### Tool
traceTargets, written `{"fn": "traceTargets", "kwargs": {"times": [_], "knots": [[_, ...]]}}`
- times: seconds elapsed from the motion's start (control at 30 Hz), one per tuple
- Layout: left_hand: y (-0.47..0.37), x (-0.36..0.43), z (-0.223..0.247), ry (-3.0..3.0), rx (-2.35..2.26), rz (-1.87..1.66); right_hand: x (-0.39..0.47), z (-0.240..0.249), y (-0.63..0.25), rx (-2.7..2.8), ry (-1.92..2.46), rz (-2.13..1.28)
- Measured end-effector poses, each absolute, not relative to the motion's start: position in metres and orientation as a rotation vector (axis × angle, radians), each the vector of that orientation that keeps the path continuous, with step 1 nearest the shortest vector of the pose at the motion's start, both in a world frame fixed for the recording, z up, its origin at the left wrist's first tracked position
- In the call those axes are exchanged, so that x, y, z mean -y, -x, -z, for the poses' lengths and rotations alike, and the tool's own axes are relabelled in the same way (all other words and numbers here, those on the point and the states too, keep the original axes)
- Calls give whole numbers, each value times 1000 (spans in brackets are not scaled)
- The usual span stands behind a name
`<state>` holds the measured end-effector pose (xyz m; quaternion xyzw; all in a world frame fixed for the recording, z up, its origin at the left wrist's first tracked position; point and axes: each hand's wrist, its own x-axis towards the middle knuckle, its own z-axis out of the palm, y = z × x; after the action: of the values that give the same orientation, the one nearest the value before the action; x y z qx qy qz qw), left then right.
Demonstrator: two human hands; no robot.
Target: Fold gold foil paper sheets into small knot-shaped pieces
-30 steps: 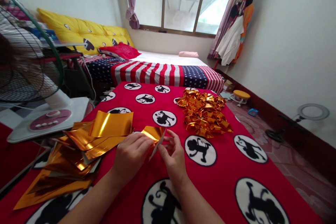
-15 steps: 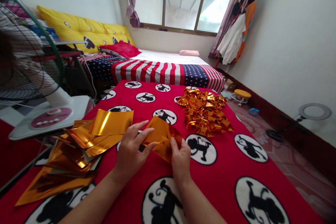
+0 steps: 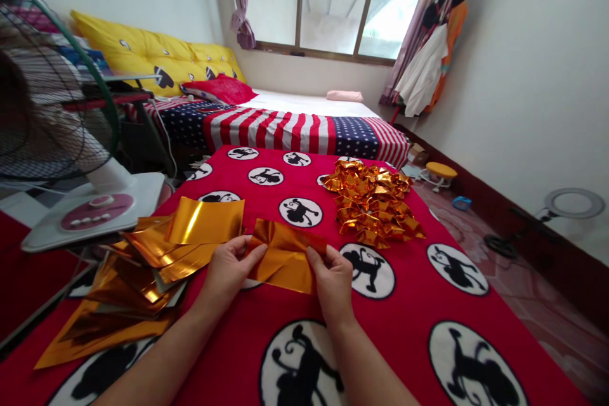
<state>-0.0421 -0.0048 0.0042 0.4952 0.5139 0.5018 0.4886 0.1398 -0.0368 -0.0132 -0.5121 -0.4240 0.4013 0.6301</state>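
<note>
A creased sheet of shiny gold foil paper (image 3: 284,261) is stretched between my two hands, just above the red cloth (image 3: 394,342). My left hand (image 3: 232,266) pinches its left end between thumb and fingers. The right end is pinched the same way by my right hand (image 3: 333,276). To the left lies a loose pile of flat gold sheets (image 3: 137,279), with one smooth sheet (image 3: 207,221) on top near my left hand. Several folded gold foil pieces (image 3: 373,200) sit in a cluster beyond my right hand.
A fan (image 3: 99,203) on a white base stands at the left edge. Behind the cloth-covered surface is a bed (image 3: 295,130) with a red pillow (image 3: 223,89). On the floor at right are a yellow stool (image 3: 441,170) and a ring light (image 3: 574,203).
My left hand has closed its spread fingers onto the foil's left end. The sheet, folded and tilted before, is now opened out wider and flatter between both hands.
</note>
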Motion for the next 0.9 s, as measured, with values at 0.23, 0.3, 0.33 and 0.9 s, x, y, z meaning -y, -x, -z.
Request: {"fn": "traceTargets", "kwargs": {"times": [0.23, 0.3, 0.33, 0.9], "knots": [[37, 8, -3, -1038, -1112, -1131, 32, 12, -149, 788, 1089, -980], [35, 8, 0, -974, -1153, -1236, 33, 9, -148, 790, 1089, -1003], [34, 8, 1, -948, -1170, -1279, 33, 8, -147, 807, 1079, -1022], [25, 17, 0, -1064, -1027, -1067, 31, 12, -150, 713, 1050, -976]]}}
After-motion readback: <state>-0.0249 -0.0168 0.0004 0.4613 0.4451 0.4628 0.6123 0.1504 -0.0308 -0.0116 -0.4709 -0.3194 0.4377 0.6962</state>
